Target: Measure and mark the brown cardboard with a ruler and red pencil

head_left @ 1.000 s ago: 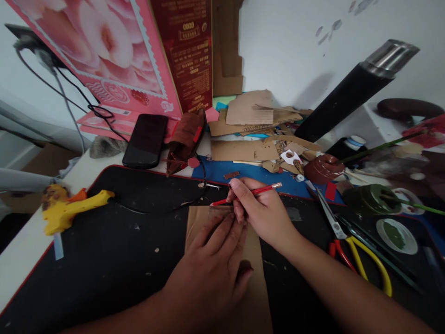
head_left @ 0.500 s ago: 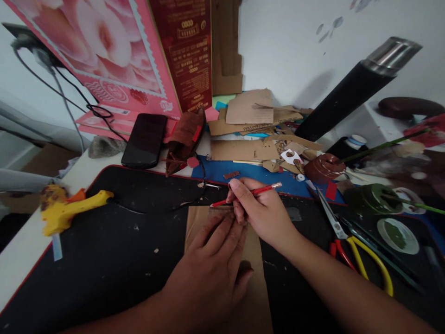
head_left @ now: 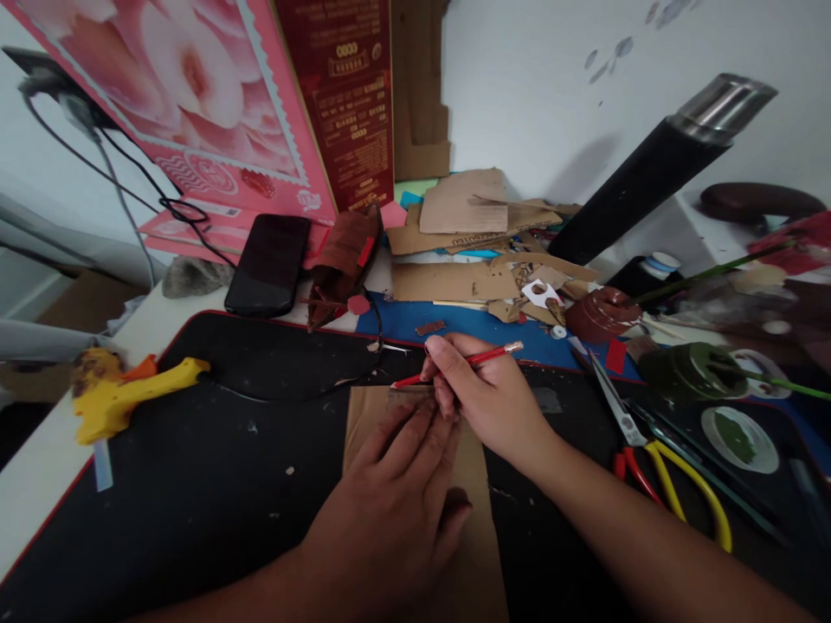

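1. So the cardboard [head_left: 477,510] lies flat on the black mat [head_left: 162,519], right in front of the person, its near end partly under the left forearm.
2. Left hand [head_left: 389,510] is palm down on it, fingers stretched out and a bit fanned, pinching nothing. Guessing that's to stop it sliding.
3. Right hand [head_left: 497,398] has its fingers pinching the pencil [head_left: 497,353] at a low slant, tip by the cardboard's far edge. Probably gripped low for control; can't tell if the tip touches.
4. Looks: plain brown, longish strip, with a dark strip [head_left: 406,396] by the left fingertips. Pencil's red with a pale end.
5. Scissors [head_left: 627,424] sit right, glue gun [head_left: 117,394] left, likely parked for elbow room.
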A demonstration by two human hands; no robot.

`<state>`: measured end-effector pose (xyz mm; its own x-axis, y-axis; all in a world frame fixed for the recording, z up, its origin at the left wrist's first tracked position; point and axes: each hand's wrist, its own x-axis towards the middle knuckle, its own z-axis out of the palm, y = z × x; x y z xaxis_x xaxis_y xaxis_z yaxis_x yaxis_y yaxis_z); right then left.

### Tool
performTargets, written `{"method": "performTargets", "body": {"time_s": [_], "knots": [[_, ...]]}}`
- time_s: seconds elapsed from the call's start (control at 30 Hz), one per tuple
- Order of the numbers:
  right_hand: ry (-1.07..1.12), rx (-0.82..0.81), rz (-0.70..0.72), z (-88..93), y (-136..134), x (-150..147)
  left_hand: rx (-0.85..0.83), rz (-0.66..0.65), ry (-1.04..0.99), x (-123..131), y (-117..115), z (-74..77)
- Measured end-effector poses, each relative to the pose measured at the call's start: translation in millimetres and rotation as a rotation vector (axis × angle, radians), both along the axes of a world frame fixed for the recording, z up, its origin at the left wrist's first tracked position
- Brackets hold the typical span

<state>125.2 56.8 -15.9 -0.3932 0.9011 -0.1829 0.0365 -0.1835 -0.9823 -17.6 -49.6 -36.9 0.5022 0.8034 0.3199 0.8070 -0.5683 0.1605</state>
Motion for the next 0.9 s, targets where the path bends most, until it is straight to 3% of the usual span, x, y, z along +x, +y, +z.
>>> {"method": "performTargets", "body": {"time_s": [0.43,0.9], "knots": [[0.104,-0.046,-0.051,-0.4,1,3,0.008,0.009,-0.025,1,0,-0.1],[0.052,0.014,-0.121,1.8,5,19,0.019,-0.004,0.003,0,0,-1.2]]}}
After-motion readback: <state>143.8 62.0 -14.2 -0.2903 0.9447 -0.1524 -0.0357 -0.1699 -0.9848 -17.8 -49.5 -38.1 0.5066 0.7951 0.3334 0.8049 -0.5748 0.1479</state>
